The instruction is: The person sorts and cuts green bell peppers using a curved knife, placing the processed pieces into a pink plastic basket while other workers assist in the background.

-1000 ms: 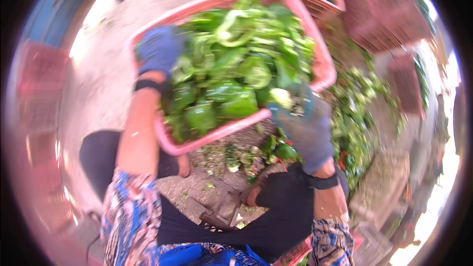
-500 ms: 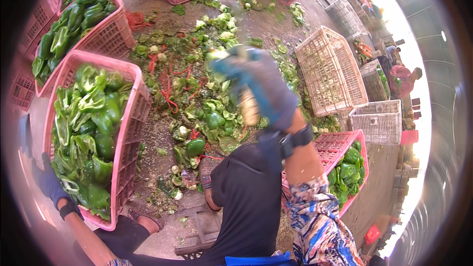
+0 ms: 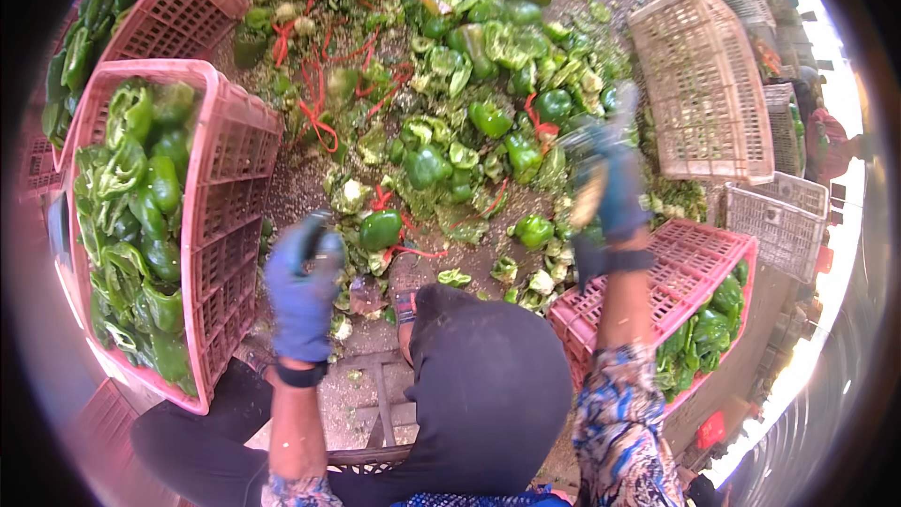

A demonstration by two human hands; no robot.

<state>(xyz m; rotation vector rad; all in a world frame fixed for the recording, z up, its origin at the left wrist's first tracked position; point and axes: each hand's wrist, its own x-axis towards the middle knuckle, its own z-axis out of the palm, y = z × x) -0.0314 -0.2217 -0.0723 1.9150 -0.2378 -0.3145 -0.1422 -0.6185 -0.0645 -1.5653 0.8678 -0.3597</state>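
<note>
My left hand (image 3: 305, 296), in a blue glove, is raised beside the near pink crate (image 3: 199, 225) of cut green peppers (image 3: 141, 207). Its fingers are smeared by motion, so whether they hold anything is unclear. Over the right side of the heap on the ground, my gloved right hand (image 3: 619, 197) is closed around a knife with a tan wooden handle (image 3: 589, 195); its blade is too blurred to make out. Whole and cut green peppers (image 3: 427, 166) lie among scraps between the hands, one pepper (image 3: 380, 229) near my foot.
Another pink crate (image 3: 648, 272) with green peppers stands at my right, below the right hand. Beyond it are a tan crate (image 3: 699, 84) and a white crate (image 3: 774, 225). Red strips (image 3: 319, 122) lie among the scraps. A further pepper crate (image 3: 178, 9) is at far left.
My left hand has come away from the near left crate's outer side and moved right, in front of me. My right hand has swung right with the knife. The view has shifted.
</note>
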